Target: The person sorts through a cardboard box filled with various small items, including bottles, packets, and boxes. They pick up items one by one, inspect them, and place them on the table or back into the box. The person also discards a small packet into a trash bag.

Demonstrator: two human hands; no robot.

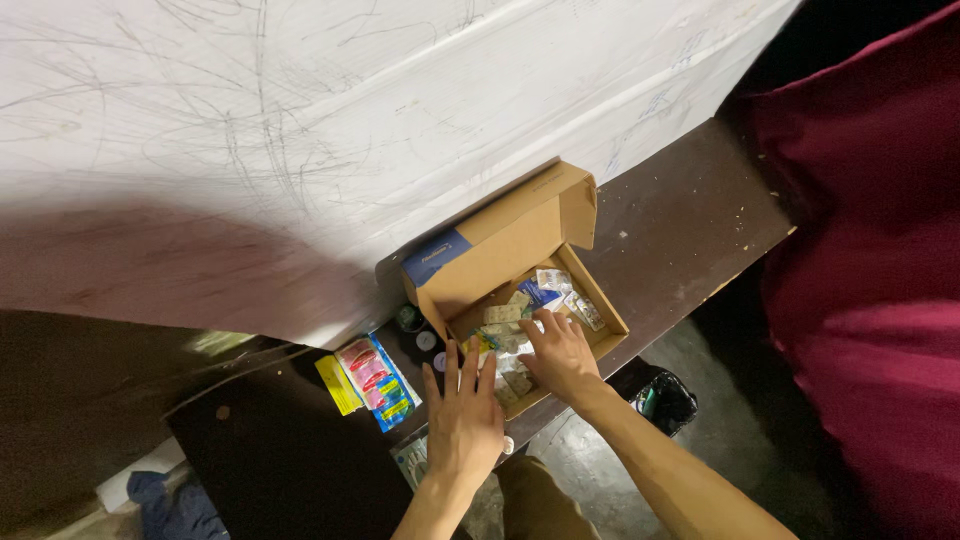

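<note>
A wide white wall [300, 120] with many thin scratches fills the upper part of the view. Below it runs a dark brown ledge [680, 230], from 8 o'clock up to 2 o'clock. At 7 o'clock on the ledge lies a flat colourful packet [375, 380] with pink, yellow and blue parts. At 3 o'clock hangs a dark red cloth [870, 280]. Near 5 o'clock, lower down, sits a black bag [665, 400]. At 8 o'clock, in the corner, lies a blue cloth [165, 505].
</note>
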